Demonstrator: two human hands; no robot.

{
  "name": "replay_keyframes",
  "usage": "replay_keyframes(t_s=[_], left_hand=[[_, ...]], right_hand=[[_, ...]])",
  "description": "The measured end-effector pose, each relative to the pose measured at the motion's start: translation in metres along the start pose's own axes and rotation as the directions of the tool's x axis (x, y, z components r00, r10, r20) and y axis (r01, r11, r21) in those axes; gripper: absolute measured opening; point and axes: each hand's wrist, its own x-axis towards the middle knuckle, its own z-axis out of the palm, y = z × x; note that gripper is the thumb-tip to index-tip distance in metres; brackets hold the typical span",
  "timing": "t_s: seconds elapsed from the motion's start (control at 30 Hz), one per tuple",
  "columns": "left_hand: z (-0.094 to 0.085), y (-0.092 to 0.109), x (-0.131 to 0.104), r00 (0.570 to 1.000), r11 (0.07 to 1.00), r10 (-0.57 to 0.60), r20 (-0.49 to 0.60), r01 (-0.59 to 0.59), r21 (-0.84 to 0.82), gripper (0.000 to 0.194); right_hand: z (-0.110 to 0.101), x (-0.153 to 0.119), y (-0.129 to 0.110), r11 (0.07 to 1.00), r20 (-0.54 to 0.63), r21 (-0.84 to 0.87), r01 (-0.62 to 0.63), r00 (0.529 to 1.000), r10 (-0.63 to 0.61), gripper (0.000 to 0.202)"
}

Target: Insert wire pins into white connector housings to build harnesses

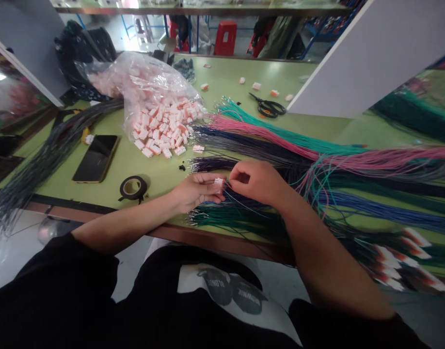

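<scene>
Nearest, the wearer's black shirt (146,300) with a printed patch across the front, below the edge of a green worktable (99,195). Both hands meet over the table's near part. Left hand (198,192): fingers closed narrow, gripping a small white connector (218,183) by its end. Right hand (261,182): thumb and forefinger pinched together on a thin wire (227,181) just beside the connector; the exact contact is too small to make out. Under and near the hands, green wires (222,216) with bare metal tips toward the left. Lower right, blurred: a cluster of white-and-orange connectors (388,264). Left of the left hand, a black tape roll (124,189) lying flat, then a dark-screened phone (96,159); a grey wire bundle (33,157) trails over the table edge at far left. Past the hands, pink wires (277,136) and teal wires (291,132) run off to the right. Beyond, a heap of pale connectors (160,131) spilling from a clear plastic bag (150,72). Black-handled snips (269,107) lie right of it, a few loose connectors (256,86) just behind. Farthest, a red stool (225,39) on the floor past the table.
</scene>
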Motion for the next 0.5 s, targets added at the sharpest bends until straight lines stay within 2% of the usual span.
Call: replay_keyframes(t_s=[0.3, 0.4, 0.5], left_hand=[[0.0, 0.001, -0.001, 1.0, 1.0, -0.012, 0.005, 0.012, -0.022, 0.016], [0.002, 0.001, -0.001, 1.0, 0.999, 0.005, 0.011, -0.005, -0.044, 0.016], [0.004, 0.002, 0.0, 0.998, 0.998, 0.054, 0.034, -0.053, -0.031, 0.029]], right_hand=[[0.014, 0.003, -0.002, 1.0, -0.005, 0.005, -0.015, 1.0, 0.015, 0.011], [0.004, 0.004, 0.006, 0.994, 0.062, 0.098, -0.051, 0.997, 0.045, 0.012], [-0.009, 0.002, 0.011, 0.983, 0.137, 0.168, -0.076, 0.989, 0.053, 0.024]])
